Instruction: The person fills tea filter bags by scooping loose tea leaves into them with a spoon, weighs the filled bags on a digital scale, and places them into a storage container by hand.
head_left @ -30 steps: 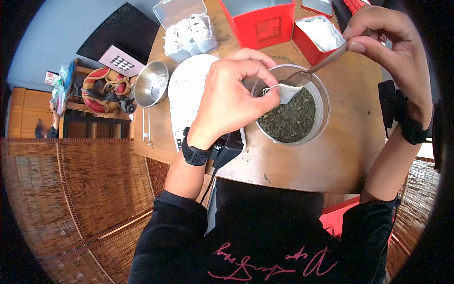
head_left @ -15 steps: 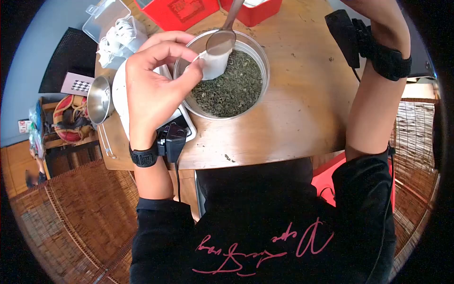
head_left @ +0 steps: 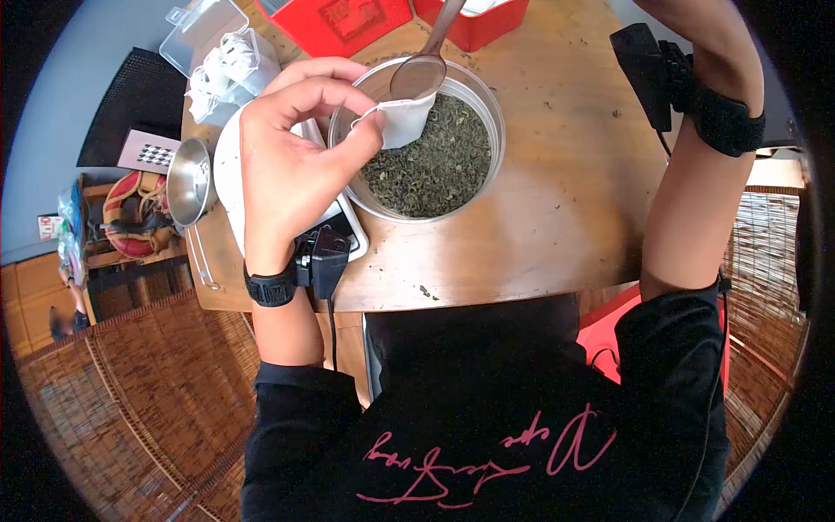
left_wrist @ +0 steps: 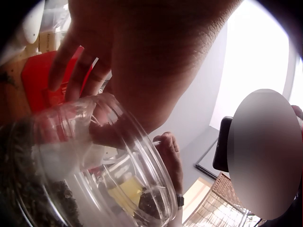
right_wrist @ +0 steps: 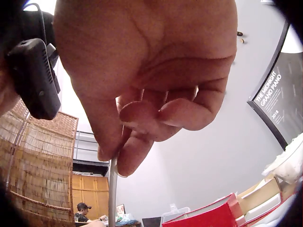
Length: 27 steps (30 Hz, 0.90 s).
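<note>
My left hand (head_left: 300, 161) pinches a small white tea bag (head_left: 404, 123) by its upper edge, over a clear round tub (head_left: 498, 143). Dark dried tea leaves (head_left: 435, 174) fill the tub's lower part. A brown spoon (head_left: 419, 76) slants down from above, its bowl overlapping the mouth of the bag. The spoon's bowl looks to have little or nothing in it. In the right wrist view, my right hand (right_wrist: 156, 80) pinches the thin handle (right_wrist: 112, 189) of the spoon between thumb and forefinger; in the head view that hand lies beyond the top edge.
A white scale (head_left: 230, 170) stands left of the tub, partly behind my left forearm. Beside it sits a steel pan (head_left: 184, 196) with a wire handle. Further back are an open plastic box (head_left: 261, 65) of white tea bags and two red boxes (head_left: 348, 26). Leaf crumbs dot the table (head_left: 565, 200).
The head view has shifted, so the tub appears further left and higher. The spoon has swung from slanting sideways to a steeper line over the bag. In the last half second little has moved.
</note>
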Each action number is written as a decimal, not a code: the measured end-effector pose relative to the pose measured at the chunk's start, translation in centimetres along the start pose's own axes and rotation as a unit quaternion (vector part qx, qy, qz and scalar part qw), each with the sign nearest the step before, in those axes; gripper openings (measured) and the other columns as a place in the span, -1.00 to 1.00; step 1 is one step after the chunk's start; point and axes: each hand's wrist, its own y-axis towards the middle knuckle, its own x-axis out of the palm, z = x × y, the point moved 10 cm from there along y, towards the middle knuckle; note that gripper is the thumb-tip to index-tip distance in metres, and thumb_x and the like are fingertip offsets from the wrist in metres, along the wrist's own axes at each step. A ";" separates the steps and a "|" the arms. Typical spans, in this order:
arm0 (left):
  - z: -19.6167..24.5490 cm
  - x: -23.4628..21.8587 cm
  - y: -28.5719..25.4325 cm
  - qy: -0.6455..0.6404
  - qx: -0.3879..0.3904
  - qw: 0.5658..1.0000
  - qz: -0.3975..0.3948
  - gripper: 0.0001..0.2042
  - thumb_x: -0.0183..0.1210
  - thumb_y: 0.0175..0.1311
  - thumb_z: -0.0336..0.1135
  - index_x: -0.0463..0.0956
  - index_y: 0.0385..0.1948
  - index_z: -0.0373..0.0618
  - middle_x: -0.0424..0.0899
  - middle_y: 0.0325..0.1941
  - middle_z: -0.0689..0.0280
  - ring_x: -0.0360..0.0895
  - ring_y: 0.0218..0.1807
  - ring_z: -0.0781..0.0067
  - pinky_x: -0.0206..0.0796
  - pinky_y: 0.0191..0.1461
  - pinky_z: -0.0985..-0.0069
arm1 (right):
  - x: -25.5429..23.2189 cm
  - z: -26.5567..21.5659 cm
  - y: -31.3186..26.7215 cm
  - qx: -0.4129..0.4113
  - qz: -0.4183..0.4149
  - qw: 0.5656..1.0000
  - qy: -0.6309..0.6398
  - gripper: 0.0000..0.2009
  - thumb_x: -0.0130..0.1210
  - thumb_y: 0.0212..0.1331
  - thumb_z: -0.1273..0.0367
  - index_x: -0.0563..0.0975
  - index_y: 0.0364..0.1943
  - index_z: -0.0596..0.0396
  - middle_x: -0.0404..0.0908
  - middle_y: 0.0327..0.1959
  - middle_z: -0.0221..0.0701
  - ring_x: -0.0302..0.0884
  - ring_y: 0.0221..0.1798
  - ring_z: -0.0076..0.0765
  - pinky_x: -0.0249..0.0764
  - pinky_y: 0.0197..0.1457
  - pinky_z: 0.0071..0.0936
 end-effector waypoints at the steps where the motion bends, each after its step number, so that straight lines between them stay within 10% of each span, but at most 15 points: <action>1: 0.0 0.0 0.0 0.000 -0.005 1.000 -0.002 -0.93 0.41 0.01 -0.48 0.73 -0.45 -0.16 0.75 -0.06 0.40 0.53 -0.27 0.70 0.34 -0.19 0.67 | 0.1 -0.8 0.2 0.025 -0.025 0.999 -0.018 -0.81 0.45 0.20 0.39 0.75 -0.19 0.22 0.74 -0.41 -0.45 0.52 -0.49 -0.75 0.39 -0.46 -0.76; 8: 0.2 -0.1 0.1 -0.006 0.011 1.000 0.006 -0.91 0.39 -0.01 -0.51 0.73 -0.44 -0.17 0.75 -0.06 0.34 0.61 -0.19 0.60 0.40 -0.12 0.59 | 0.1 -0.7 0.1 -0.016 0.046 0.998 -0.035 -0.83 0.47 0.17 0.40 0.76 -0.23 0.20 0.75 -0.42 -0.47 0.50 -0.50 -0.78 0.31 -0.48 -0.80; 11: 0.6 -0.1 0.1 0.015 -0.003 1.000 -0.006 -0.90 0.40 -0.03 -0.48 0.74 -0.44 -0.18 0.75 -0.07 0.30 0.64 -0.13 0.52 0.44 -0.06 0.54 | 0.1 -0.1 1.0 0.098 -0.034 0.994 -0.038 -0.85 0.48 0.15 0.42 0.77 -0.27 0.21 0.75 -0.46 -0.45 0.47 -0.54 -0.79 0.25 -0.54 -0.79; 12: 1.0 -0.2 0.1 0.010 0.030 0.999 0.005 -0.90 0.39 -0.04 -0.47 0.73 -0.44 -0.20 0.76 -0.07 0.27 0.66 -0.15 0.47 0.45 -0.05 0.52 | 0.7 -2.6 0.7 0.041 0.000 0.982 -0.186 -0.86 0.48 0.13 0.44 0.77 -0.28 0.22 0.74 -0.48 -0.44 0.41 -0.58 -0.81 0.21 -0.56 -0.79; 27: 1.6 -0.3 0.2 0.011 0.056 0.998 0.014 -0.88 0.48 -0.01 -0.44 0.80 -0.41 -0.16 0.78 -0.11 0.19 0.73 -0.14 0.32 0.50 -0.02 0.44 | 1.0 -2.0 0.5 0.094 -0.023 0.990 -0.100 -0.86 0.47 0.14 0.47 0.77 -0.27 0.23 0.75 -0.48 -0.44 0.38 -0.59 -0.83 0.19 -0.57 -0.79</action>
